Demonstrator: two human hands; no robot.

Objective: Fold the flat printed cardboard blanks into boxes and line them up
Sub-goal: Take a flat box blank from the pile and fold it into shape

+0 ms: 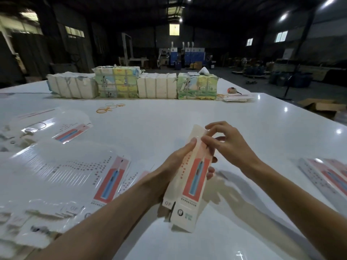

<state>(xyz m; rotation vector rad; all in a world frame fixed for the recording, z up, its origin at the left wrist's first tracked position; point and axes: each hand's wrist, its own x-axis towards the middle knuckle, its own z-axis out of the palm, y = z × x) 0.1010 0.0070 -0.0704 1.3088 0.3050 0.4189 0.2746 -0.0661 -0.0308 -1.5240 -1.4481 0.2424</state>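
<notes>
My left hand (pixel 178 158) clamps the box (pixel 193 177) round its middle, my right hand (pixel 229 145) pinches its top flap (pixel 199 131) above the table (pixel 187 113) near edge; light thin card, likely crushable

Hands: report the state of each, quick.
Left hand: closed, holding the box by its middle.
Right hand: fingers curled, pinching the box's top end.

A long, narrow half-formed box (pixel 189 177), cream with a red panel picturing a blue pen-like item, is being held tilted at near centre, its lower flaps hanging open. Flat blanks (pixel 110 182) of matching print are lying fanned at near left, further blanks (pixel 326 177) at near right.
</notes>
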